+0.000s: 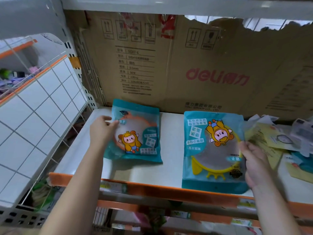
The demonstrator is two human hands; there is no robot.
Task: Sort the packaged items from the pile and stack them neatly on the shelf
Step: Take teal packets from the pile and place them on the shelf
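**On the shelf — two packs sorted out, the pile hardly begun**

On the white shelf (171,150) two matching teal pouches lie flat, side by side and apart. The left teal pack (138,133) sits toward the far left, just in front of the cardboard box (186,65), with its cartoon figure the right way up. The left hand (101,131) rests on the pack's left edge with fairly straight fingers, touching rather than clasping it. The right teal pack (211,150) lies nearer, with its near end at the orange front rail (152,185) and its print upside down from this view. The right hand (254,160) grips its right edge, fingers curled round it.

By the look of it, the sorting is at an early stage. Two of a kind are picked out, but they are not yet stacked and they face opposite ways. What seems left is to turn one to match, lay it on the other, and then work through the rest.

That rest is the pile (271,138) on the right — yellowish packets, clear-wrapped items and something teal, overlapping and askew. It lies just beside the right pack's edge, and whether it touches cannot be told.

The cardboard box, torn along its top, fills the back of the shelf and limits the depth for any stack. A wire grid panel (42,107) closes the left side. The pile crowds the right hand's working room. Lower shelves hold goods too blurred to name.
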